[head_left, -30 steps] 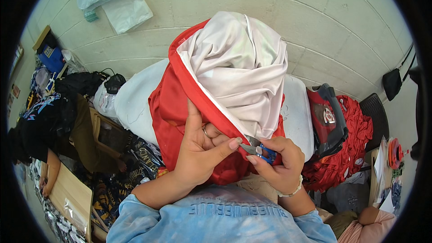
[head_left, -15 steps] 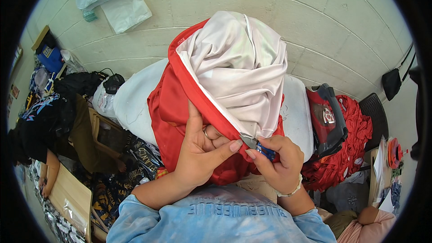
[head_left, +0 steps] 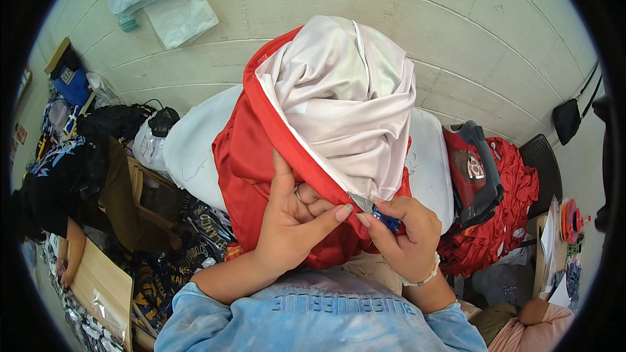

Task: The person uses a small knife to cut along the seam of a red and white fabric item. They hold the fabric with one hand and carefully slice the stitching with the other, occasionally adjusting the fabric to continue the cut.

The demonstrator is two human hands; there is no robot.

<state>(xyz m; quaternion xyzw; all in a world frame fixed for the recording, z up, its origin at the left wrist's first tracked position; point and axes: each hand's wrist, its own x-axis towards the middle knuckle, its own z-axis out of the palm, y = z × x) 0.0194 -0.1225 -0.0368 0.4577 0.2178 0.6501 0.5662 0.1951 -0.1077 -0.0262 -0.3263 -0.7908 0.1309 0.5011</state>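
A red garment [head_left: 238,156] with its white inner side [head_left: 339,91] showing is draped over a padded white board [head_left: 192,137]. My left hand [head_left: 287,225] pinches the red band along the white edge, its fingers curled under the cloth. My right hand [head_left: 401,241] is closed on small metal snips with blue handles [head_left: 388,220]. Their blade tips rest at the band's white edge, just right of my left thumb; the exact tips are hard to make out among the folds.
An iron [head_left: 475,166] stands at right beside piled red garments [head_left: 508,208]. A co-worker [head_left: 72,182] bends over a wooden board [head_left: 98,287] at left; another person's pink sleeve [head_left: 535,332] shows lower right. Plastic bags [head_left: 176,16] hang on the wall. Dark printed fabrics [head_left: 195,228] lie left.
The snips' blades have moved slightly up and left onto the band's white edge. My hands stay in nearly the same places.
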